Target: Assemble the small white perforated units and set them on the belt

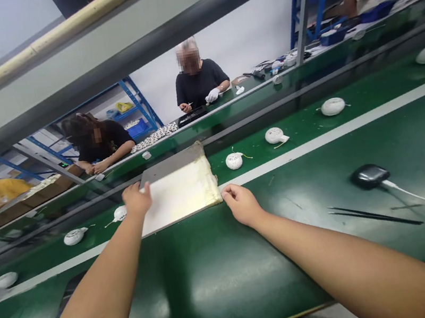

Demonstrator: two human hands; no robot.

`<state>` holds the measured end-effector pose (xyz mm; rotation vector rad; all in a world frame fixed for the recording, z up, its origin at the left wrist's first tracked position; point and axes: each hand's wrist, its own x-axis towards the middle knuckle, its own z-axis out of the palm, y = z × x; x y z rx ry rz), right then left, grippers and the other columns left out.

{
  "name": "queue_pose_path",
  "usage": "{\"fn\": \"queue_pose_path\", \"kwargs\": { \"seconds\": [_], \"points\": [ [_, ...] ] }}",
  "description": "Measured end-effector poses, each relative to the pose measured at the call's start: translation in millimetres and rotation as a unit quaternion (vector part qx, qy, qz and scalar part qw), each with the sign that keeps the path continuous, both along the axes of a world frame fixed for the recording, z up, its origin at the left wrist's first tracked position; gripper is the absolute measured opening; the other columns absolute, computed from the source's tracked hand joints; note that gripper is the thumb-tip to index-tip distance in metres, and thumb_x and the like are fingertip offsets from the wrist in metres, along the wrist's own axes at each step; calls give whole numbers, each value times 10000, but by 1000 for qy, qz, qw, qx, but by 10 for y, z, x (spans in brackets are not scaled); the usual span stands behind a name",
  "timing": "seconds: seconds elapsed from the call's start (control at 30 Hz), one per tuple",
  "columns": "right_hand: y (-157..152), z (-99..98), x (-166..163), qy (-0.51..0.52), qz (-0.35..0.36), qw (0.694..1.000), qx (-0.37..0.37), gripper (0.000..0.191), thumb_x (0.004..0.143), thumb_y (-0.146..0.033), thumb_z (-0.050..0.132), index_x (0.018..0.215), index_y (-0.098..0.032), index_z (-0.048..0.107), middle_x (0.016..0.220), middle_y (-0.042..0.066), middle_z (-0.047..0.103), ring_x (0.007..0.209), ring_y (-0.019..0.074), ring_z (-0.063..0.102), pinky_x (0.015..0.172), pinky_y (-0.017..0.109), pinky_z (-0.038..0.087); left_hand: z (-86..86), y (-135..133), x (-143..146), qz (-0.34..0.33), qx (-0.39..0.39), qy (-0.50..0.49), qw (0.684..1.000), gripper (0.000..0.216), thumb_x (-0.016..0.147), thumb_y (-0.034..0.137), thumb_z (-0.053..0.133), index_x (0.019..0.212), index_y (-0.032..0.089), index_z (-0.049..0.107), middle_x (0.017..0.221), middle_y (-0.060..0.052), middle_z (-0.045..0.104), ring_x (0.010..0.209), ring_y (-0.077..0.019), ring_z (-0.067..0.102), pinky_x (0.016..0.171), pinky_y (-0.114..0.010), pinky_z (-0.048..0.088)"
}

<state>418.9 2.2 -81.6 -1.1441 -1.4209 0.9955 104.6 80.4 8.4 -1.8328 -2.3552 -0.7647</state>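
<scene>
Bare forearms (97, 295), 2 pcs, nearest cam., reaching to either side of board (178, 194). Board: 1 pc, flat, white w/ grey strip along far side, right edge yellowed & rough; lies across white stripe (296, 154) on green worktop (198, 274), btwn the hands. L hand (137, 199): at board's left edge, thumb & fingers spread; contact can't tell. R hand (243, 205): at board's near right corner, thumb & fingertips drawn together; can't tell if pinching the edge. White round units (276, 135), some w/ short wires: 4 right of board, nearest just beside it; 3 left of board, one partly hidden by L arm. Blk tweezers (391, 219), 1 pr: right of board, on near side. Dark rounded device (370, 174), 1 pc, w/ white cable (392, 185): right of board, beyond tweezers. Co-worker in blk top w/ white glove (212, 95): beyond board. Co-worker in blk top, bent fwd, & another in yellow top (9, 188): beyond board, to left.
</scene>
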Motion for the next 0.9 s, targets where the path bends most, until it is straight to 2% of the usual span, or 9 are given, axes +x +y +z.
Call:
{"fn": "queue_pose_path", "kwargs": {
  "seconds": [0.13, 0.2, 0.3, 0.43, 0.5, 0.67, 0.73, 0.83, 0.9],
  "points": [
    [3, -10, 29, 28, -29, 999, -1, 208, 891, -361, 503, 837, -204, 629, 720, 2, 620, 672, 184, 559, 663, 305, 427, -207, 413, 1225, -209, -29, 14, 977, 527, 885, 431, 607, 1322, 137, 588, 1426, -153, 554, 1365, -309, 439, 1174, -401, 268],
    [21, -34, 48, 48, -45, 998, 1, 206, 886, -367, 503, 864, -204, 626, 738, 5, 624, 682, 188, 561, 673, 309, 439, -338, 503, 1779, -326, -62, 9, 943, 661, 803, 381, 721, 1394, 149, 537, 1515, -159, 455, 1430, -326, 357, 1196, -405, 234],
    [64, -66, 82, 75, -69, 995, 4, 221, 882, -372, 502, 946, -198, 623, 794, 24, 639, 709, 196, 577, 701, 324, 470, -438, 541, 2264, -375, -100, -15, 922, 735, 705, 240, 796, 1388, 138, 544, 1457, -192, 507, 1356, -347, 458, 1138, -401, 334],
    [96, -13, 148, 34, -161, 982, 94, 316, 847, -303, 542, 1128, -169, 601, 1085, 124, 638, 981, 256, 613, 916, 430, 497, -362, 388, 2230, -336, -109, -71, 933, 567, 791, 407, 731, 1265, 118, 615, 1191, -193, 675, 1059, -323, 648, 920, -392, 490],
    [83, 50, 183, -13, -175, 969, 175, 462, 806, -275, 605, 1253, -170, 564, 1331, 165, 549, 1262, 302, 506, 1102, 494, 387, -332, 162, 2038, -315, -125, -104, 935, 532, 882, 590, 562, 1087, 113, 676, 963, -160, 727, 835, -267, 688, 744, -345, 529],
    [-29, 155, 188, -80, 49, 978, 185, 588, 750, -320, 728, 1311, -215, 586, 1337, 132, 601, 1259, 320, 540, 1123, 531, 372, -458, -688, 1560, -241, -177, -317, 900, 821, 926, 753, 184, 883, 104, 687, 616, -95, 647, 502, -186, 591, 439, -276, 430],
    [-96, 156, 142, -42, 96, 985, 134, 555, 748, -356, 748, 1268, -213, 617, 1273, 123, 645, 1180, 309, 595, 1064, 508, 431, -497, -972, 1473, -216, -100, -383, 892, 817, 937, 740, 193, 991, 104, 704, 808, -140, 711, 696, -224, 670, 529, -301, 497],
    [-210, 132, 37, 93, 179, 979, 5, 500, 758, -392, 752, 1200, -196, 623, 1160, 105, 690, 1037, 266, 657, 927, 431, 514, -461, -1235, 1476, -285, 79, -355, 887, 657, 982, 648, 291, 1217, 163, 666, 1287, -151, 639, 1179, -257, 604, 918, -380, 520],
    [-291, 111, -39, 178, 232, 954, -62, 438, 776, -418, 740, 1128, -184, 627, 1052, 80, 702, 924, 227, 663, 815, 362, 532, -408, -1322, 1528, -345, 135, -331, 868, 551, 995, 578, 368, 1147, 166, 701, 1264, -137, 651, 1197, -249, 591, 1016, -394, 465]
  ]
}}
